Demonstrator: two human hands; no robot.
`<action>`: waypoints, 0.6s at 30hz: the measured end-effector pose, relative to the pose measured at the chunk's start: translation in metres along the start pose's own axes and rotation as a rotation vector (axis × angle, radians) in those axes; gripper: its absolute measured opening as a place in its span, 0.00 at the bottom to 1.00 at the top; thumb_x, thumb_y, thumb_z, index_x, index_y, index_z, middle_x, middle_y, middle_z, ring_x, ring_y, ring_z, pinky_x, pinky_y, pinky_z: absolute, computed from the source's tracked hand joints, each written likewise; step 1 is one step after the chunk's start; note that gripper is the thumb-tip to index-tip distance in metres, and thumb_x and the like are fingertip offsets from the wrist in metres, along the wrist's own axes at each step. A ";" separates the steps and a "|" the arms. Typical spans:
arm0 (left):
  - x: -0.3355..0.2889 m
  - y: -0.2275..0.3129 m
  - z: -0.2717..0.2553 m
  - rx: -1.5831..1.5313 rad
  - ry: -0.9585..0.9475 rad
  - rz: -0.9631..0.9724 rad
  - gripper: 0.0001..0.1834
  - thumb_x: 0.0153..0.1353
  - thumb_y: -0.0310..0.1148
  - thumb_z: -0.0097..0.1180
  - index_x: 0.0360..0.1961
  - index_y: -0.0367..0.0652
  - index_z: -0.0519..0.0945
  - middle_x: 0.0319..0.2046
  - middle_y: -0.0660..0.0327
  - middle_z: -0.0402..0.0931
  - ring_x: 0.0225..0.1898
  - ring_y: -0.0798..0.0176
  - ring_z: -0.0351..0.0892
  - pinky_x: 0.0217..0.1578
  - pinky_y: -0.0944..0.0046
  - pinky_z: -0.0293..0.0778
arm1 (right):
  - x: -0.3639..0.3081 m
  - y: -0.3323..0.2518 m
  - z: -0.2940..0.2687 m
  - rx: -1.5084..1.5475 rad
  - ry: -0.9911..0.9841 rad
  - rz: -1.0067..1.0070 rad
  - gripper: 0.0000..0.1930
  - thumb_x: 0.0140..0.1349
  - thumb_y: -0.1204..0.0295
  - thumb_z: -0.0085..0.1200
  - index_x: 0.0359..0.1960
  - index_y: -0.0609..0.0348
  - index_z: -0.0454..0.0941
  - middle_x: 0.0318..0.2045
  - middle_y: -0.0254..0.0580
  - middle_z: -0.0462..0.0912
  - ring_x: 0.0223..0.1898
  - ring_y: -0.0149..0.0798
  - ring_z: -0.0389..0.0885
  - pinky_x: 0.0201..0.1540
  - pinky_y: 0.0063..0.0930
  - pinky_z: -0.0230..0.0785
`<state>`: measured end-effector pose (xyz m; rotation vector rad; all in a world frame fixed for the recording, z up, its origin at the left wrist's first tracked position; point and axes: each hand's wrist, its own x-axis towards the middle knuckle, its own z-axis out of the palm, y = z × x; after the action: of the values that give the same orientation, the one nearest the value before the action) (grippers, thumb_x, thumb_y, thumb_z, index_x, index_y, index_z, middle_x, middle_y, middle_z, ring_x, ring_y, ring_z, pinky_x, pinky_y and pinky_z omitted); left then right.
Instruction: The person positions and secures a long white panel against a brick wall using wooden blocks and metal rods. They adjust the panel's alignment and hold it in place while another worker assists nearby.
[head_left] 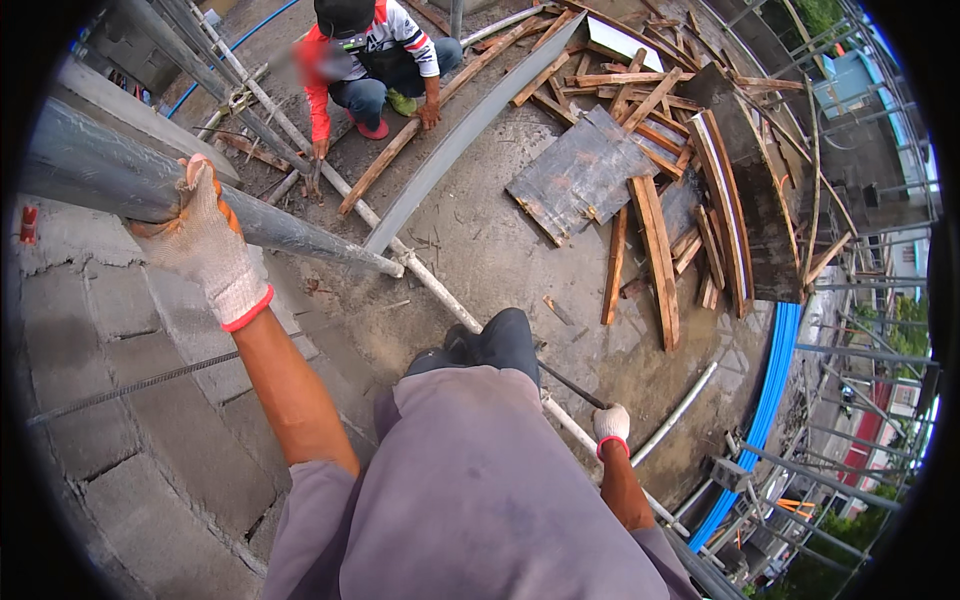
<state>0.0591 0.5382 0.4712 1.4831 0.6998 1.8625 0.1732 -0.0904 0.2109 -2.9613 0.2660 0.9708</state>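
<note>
My left hand (208, 235), in a whitish work glove with an orange palm and red cuff, is closed round a thick grey scaffold pipe (300, 234). That pipe slants from the upper left to a free-looking end near the middle. Low on the right, my right hand (611, 424) wears a similar glove. It is closed on a thin dark rod (572, 382), which reaches toward my dark boots (508, 338); the rod's far end is hidden behind my leg. A long whitish pipe (440, 292) runs across under me.
A co-worker (375, 70) squats at the upper left, one hand on a wooden beam (385, 163). Loose timber (655, 265) and a dark panel (580, 172) lie right of centre. Blue pipes (765, 400) line the right side. A concrete block wall (140, 500) stands at the left.
</note>
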 end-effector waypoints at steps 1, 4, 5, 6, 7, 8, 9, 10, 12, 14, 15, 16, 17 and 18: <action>-0.002 0.003 0.005 0.029 0.052 -0.001 0.30 0.49 0.10 0.62 0.54 0.30 0.68 0.42 0.45 0.77 0.39 0.55 0.82 0.44 0.60 0.84 | 0.005 0.001 0.000 0.010 0.000 -0.001 0.17 0.51 0.66 0.53 0.41 0.59 0.83 0.41 0.55 0.83 0.47 0.52 0.81 0.52 0.39 0.72; -0.005 0.014 0.014 0.137 0.055 0.016 0.30 0.48 0.08 0.61 0.54 0.30 0.67 0.42 0.44 0.77 0.41 0.54 0.82 0.47 0.59 0.84 | 0.012 0.005 0.001 -0.001 -0.011 -0.025 0.18 0.50 0.68 0.50 0.42 0.63 0.83 0.42 0.55 0.83 0.48 0.53 0.80 0.53 0.38 0.72; -0.006 0.018 0.015 0.150 0.053 0.002 0.30 0.48 0.08 0.60 0.54 0.29 0.67 0.43 0.44 0.76 0.41 0.53 0.82 0.47 0.58 0.84 | 0.012 0.006 0.001 -0.004 0.001 -0.014 0.18 0.50 0.68 0.50 0.42 0.62 0.83 0.43 0.55 0.83 0.48 0.52 0.80 0.53 0.38 0.72; -0.006 0.021 0.016 0.165 0.049 -0.011 0.30 0.48 0.08 0.60 0.54 0.29 0.67 0.43 0.44 0.76 0.42 0.53 0.82 0.47 0.58 0.84 | 0.011 0.006 0.002 -0.006 0.011 -0.005 0.19 0.51 0.68 0.50 0.42 0.62 0.83 0.43 0.55 0.82 0.48 0.52 0.80 0.54 0.38 0.71; -0.006 0.024 0.017 0.175 0.051 -0.037 0.30 0.48 0.08 0.60 0.54 0.29 0.67 0.43 0.43 0.76 0.42 0.52 0.82 0.47 0.58 0.84 | 0.008 0.007 0.002 -0.012 0.013 -0.001 0.19 0.51 0.68 0.50 0.43 0.62 0.83 0.44 0.55 0.82 0.48 0.52 0.80 0.54 0.38 0.71; -0.006 0.025 0.017 0.132 0.060 -0.074 0.30 0.48 0.08 0.61 0.54 0.29 0.68 0.43 0.44 0.76 0.41 0.53 0.82 0.47 0.58 0.84 | 0.006 0.007 0.002 -0.033 0.024 -0.012 0.19 0.51 0.68 0.50 0.44 0.60 0.83 0.45 0.54 0.82 0.48 0.51 0.80 0.54 0.38 0.71; -0.006 0.026 0.018 0.143 0.065 -0.103 0.29 0.48 0.08 0.61 0.53 0.29 0.68 0.42 0.44 0.76 0.41 0.54 0.82 0.47 0.58 0.84 | 0.002 0.008 0.002 -0.014 0.025 -0.006 0.19 0.51 0.68 0.50 0.44 0.59 0.83 0.45 0.54 0.82 0.48 0.51 0.81 0.54 0.38 0.71; -0.006 0.026 0.017 0.153 0.074 -0.144 0.29 0.48 0.08 0.61 0.53 0.29 0.68 0.42 0.44 0.77 0.40 0.54 0.82 0.47 0.58 0.84 | -0.001 0.008 0.002 -0.005 0.020 0.001 0.19 0.51 0.67 0.50 0.44 0.58 0.83 0.45 0.53 0.82 0.48 0.50 0.81 0.54 0.38 0.71; -0.006 0.023 0.017 0.120 0.083 -0.141 0.29 0.48 0.09 0.62 0.53 0.29 0.68 0.41 0.45 0.77 0.40 0.55 0.82 0.47 0.58 0.84 | -0.007 0.009 0.002 0.012 0.046 0.015 0.18 0.52 0.67 0.50 0.42 0.58 0.83 0.43 0.53 0.83 0.48 0.50 0.81 0.53 0.38 0.72; -0.004 0.017 0.015 0.040 0.084 -0.043 0.29 0.48 0.10 0.63 0.52 0.30 0.69 0.40 0.47 0.77 0.39 0.56 0.82 0.46 0.60 0.84 | -0.009 0.010 0.000 0.033 0.045 0.016 0.17 0.52 0.67 0.50 0.41 0.58 0.84 0.42 0.53 0.83 0.47 0.51 0.81 0.52 0.39 0.72; -0.004 0.013 0.014 0.025 0.080 -0.026 0.30 0.47 0.11 0.65 0.52 0.31 0.69 0.39 0.50 0.78 0.37 0.59 0.81 0.43 0.62 0.83 | -0.009 0.010 -0.001 0.040 0.039 0.015 0.17 0.52 0.67 0.50 0.41 0.58 0.84 0.42 0.54 0.83 0.47 0.51 0.81 0.52 0.39 0.72; -0.003 0.010 0.013 0.010 0.074 -0.007 0.31 0.46 0.13 0.67 0.52 0.32 0.69 0.38 0.53 0.78 0.34 0.61 0.80 0.39 0.63 0.82 | -0.007 0.010 -0.002 0.036 0.045 0.003 0.16 0.52 0.67 0.50 0.39 0.58 0.84 0.40 0.54 0.83 0.46 0.52 0.82 0.51 0.40 0.73; -0.002 0.008 0.011 -0.010 0.073 -0.014 0.32 0.45 0.14 0.69 0.52 0.33 0.69 0.38 0.55 0.78 0.32 0.63 0.80 0.36 0.65 0.81 | -0.005 0.010 -0.002 0.018 0.051 -0.010 0.16 0.52 0.67 0.50 0.39 0.58 0.84 0.40 0.54 0.84 0.46 0.52 0.82 0.51 0.40 0.73; -0.002 0.006 0.010 0.000 0.062 -0.013 0.33 0.44 0.14 0.69 0.53 0.33 0.69 0.38 0.55 0.78 0.32 0.63 0.80 0.36 0.65 0.81 | -0.003 0.010 -0.003 0.001 0.056 -0.022 0.15 0.52 0.67 0.50 0.39 0.58 0.84 0.40 0.54 0.84 0.45 0.52 0.82 0.51 0.40 0.73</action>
<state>0.0685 0.5331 0.4764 1.4234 0.7369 1.9058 0.1709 -0.1003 0.2153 -2.9867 0.2348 0.8867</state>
